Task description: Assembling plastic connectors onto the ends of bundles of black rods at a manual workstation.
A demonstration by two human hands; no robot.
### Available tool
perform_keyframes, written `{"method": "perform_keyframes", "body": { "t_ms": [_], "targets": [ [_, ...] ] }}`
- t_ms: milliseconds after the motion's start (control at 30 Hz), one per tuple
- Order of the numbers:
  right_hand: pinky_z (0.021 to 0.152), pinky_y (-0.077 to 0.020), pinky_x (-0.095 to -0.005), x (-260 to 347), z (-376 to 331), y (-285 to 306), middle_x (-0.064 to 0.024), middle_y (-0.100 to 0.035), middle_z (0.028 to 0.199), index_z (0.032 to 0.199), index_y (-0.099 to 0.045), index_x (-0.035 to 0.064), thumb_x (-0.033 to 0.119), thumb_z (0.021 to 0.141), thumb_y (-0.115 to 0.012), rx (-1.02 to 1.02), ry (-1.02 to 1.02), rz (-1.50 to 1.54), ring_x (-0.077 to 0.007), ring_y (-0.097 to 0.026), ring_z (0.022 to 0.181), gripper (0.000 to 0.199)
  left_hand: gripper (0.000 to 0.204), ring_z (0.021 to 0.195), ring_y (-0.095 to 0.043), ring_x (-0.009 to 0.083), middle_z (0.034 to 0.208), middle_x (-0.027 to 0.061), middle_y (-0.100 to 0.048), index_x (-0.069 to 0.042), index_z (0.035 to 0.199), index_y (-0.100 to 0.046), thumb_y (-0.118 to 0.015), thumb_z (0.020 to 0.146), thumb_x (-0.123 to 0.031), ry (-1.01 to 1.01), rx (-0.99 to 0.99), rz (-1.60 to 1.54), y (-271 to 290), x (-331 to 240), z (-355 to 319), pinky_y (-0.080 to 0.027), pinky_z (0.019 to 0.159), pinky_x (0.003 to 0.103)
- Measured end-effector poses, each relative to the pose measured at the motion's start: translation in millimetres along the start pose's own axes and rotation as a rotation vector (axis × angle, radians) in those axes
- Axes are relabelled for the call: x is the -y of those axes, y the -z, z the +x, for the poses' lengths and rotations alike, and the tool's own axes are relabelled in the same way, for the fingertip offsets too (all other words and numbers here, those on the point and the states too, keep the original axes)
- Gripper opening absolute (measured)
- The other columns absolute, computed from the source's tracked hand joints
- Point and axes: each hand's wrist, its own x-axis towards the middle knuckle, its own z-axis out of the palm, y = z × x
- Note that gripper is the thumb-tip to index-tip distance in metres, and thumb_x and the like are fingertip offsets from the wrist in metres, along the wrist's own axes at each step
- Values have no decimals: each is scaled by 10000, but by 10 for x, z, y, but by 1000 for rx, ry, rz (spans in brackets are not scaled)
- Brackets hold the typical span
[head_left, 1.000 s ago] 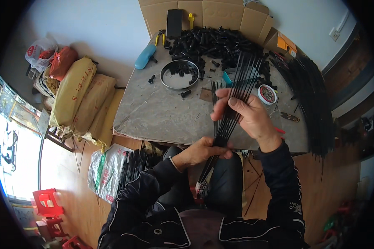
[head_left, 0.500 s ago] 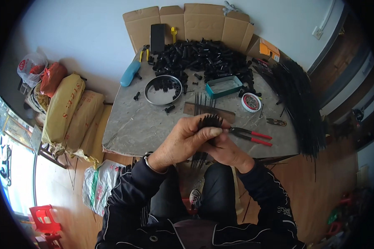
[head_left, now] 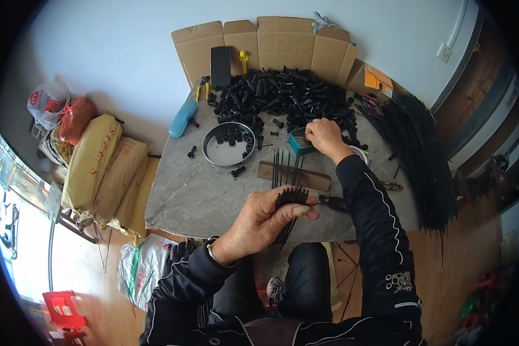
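"Gripping a bundle of black rods (head_left: 292, 199), your left hand (head_left: 258, 224) is closed around it, thumb laid across the front."

"Where is that bundle?"

"Over the near edge of the grey table (head_left: 184, 202), its upper ends bunched just above your thumb and fingers."

"And your right hand (head_left: 327, 138)?"

"You have it reached forward to the teal tin (head_left: 300, 149), fingers bent down at the opening. Whether they pinch anything cannot be told; your own hand hides the tips."

"What lies between your two hands?"

"Some thin dark rods (head_left: 287, 163) lying across a flat brown bar (head_left: 318, 180). Right of your left hand is a dark pliers head (head_left: 337, 203), the rest covered by your right sleeve (head_left: 375, 207)."

"And farther out?"

"Left of the tin you have a round metal dish (head_left: 216, 157), small black pieces inside. Behind both spreads a heap of black parts (head_left: 277, 95), backed by upright cardboard (head_left: 285, 46). A thick sheaf of dark rods (head_left: 424, 155) hangs over the table's right side, and yellow sacks (head_left: 92, 161) are stacked well off to your left."
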Motion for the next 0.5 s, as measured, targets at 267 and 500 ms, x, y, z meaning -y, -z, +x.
{"method": "perform_keyframes", "body": {
  "t_ms": [267, 500],
  "targets": [
    [741, -451, -381, -69, -138, 242, -21, -685, 823, 777, -718, 111, 200, 740, -685, -133, 105, -114, -238, -617, 823, 101, 261, 934, -658, 144, 957, 78, -701, 12, 1136, -605, -551, 962, -175, 51, -9, -80, -37, -30, 26, -513, 836, 277],
    [586, -447, -250, 864, -950, 1278, -58, -579, 694, 851, -662, 28, 126, 903, -593, -232, 25, 1003, -150, -548, 639, 130, 226, 976, -650, 178, 981, 100, -698, 7, 1134, -600, -525, 976, -138, 94, -34, -72, -46, -64, -28, -490, 914, 326]
  ]
}}
